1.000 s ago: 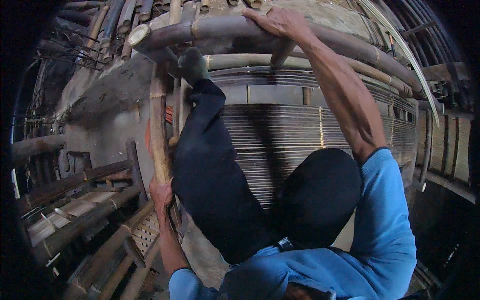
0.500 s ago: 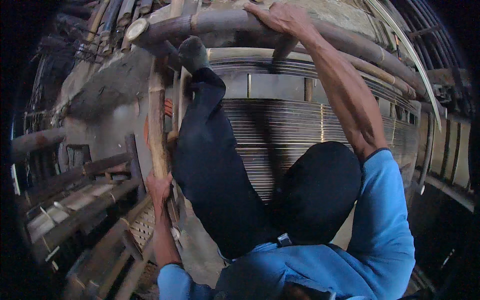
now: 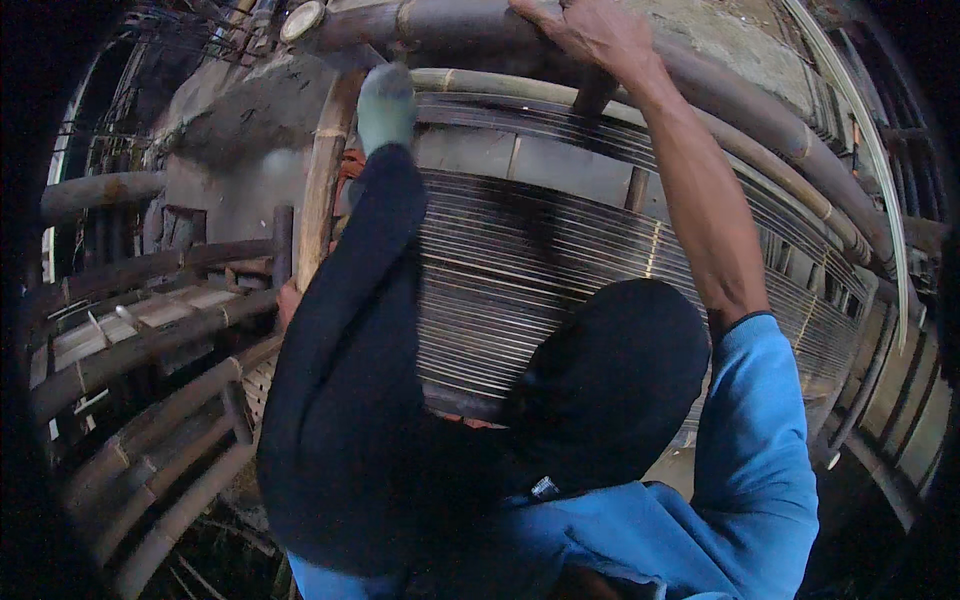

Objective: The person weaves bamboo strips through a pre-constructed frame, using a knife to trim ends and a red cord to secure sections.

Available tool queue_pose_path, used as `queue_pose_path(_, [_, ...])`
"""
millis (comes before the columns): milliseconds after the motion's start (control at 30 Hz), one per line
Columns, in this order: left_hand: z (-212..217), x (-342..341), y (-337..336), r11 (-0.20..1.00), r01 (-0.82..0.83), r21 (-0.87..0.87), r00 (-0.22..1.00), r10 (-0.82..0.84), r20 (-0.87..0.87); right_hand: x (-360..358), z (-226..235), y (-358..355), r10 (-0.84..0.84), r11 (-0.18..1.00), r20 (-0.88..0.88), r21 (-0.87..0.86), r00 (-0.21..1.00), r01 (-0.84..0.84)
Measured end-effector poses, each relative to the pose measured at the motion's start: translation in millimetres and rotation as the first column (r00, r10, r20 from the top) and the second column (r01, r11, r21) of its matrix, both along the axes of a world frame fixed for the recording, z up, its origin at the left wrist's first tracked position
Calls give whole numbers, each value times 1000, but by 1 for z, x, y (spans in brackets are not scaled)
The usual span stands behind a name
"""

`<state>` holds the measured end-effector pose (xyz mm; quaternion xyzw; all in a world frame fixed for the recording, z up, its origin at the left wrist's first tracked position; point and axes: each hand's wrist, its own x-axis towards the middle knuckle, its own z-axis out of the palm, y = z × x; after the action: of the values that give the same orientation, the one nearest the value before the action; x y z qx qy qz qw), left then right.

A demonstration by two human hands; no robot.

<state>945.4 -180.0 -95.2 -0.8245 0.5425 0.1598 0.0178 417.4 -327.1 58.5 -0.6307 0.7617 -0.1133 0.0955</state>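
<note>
Near the top edge my right hand [image 3: 605, 38] is closed over a thick dark bamboo pole [image 3: 460, 28], the arm stretched up and forward. My left hand [image 3: 288, 303] shows only in part at a lighter bamboo post [image 3: 325, 165]. It is closed on that post, mostly hidden behind my raised left leg [image 3: 350, 290]. That leg, in dark trousers, reaches forward, with a greenish-grey covered foot [image 3: 387, 105] close to the pole. My other knee [image 3: 625, 350] is bent over a slatted bamboo panel [image 3: 490, 270].
A second, thinner bamboo pole [image 3: 540, 88] runs below the thick one. Bamboo rails [image 3: 150, 350] stand on the left. Long thin pale strips [image 3: 850, 80] arc down at the right. Grey ground [image 3: 235, 190] lies beyond the post.
My left leg has risen and swung left, now covering most of my left arm and hand. My right hand stays on the thick pole. The whole view has shifted slightly.
</note>
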Motion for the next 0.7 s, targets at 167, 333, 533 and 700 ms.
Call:
queue_pose_path(167, [23,-21,4,997,32,-74,999,-35,-41,-7,4,-3,24,995,29,92,999,-27])
queue_pose_path(333, [16,-108,-3,581,450,-678,877,-431,213,-9,-69,48,341,577,-147,-747,929,-330])
queue_pose_path(533, [-62,-210,-33,596,586,-549,652,-749,-118,4,-176,149,267,963,352,-127,897,-237])
queue_pose_path(700, [-87,-235,-55,626,657,-420,632,-761,-146,-12,-220,130,28,710,422,630,906,-315])
